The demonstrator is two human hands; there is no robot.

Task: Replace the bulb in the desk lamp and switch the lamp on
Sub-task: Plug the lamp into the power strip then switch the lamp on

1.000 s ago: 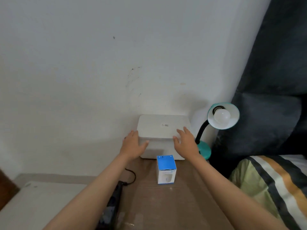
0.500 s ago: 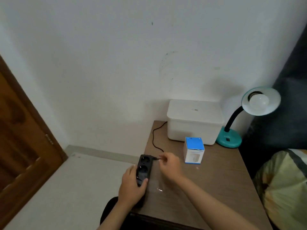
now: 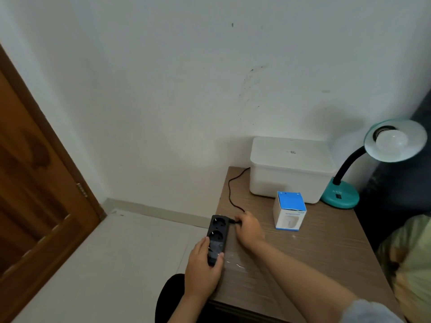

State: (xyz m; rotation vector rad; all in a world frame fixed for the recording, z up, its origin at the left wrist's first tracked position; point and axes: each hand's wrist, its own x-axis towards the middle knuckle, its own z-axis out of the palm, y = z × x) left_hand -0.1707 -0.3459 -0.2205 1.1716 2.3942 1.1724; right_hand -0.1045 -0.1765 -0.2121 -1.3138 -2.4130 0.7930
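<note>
A teal desk lamp [image 3: 340, 194] with a black gooseneck stands at the table's back right; a white bulb [image 3: 390, 141] sits in its shade, unlit. A blue-and-white bulb box [image 3: 289, 212] stands upright mid-table. A black power strip [image 3: 218, 236] lies along the table's left edge. My left hand [image 3: 203, 269] grips the strip's near end. My right hand [image 3: 249, 229] pinches the black plug of the lamp's cord [image 3: 231, 192] just right of the strip's far socket. The plug itself is mostly hidden by my fingers.
A white lidded plastic box [image 3: 289, 169] stands against the wall between cord and lamp. The wooden table [image 3: 314, 264] ends at left over a pale tiled floor. A brown door [image 3: 35, 183] is at far left. Striped bedding [image 3: 412, 264] lies at right.
Both hands left the white box and came down to the table's left edge. My left hand took the power strip; my right hand took the plug. The view shifted left and down.
</note>
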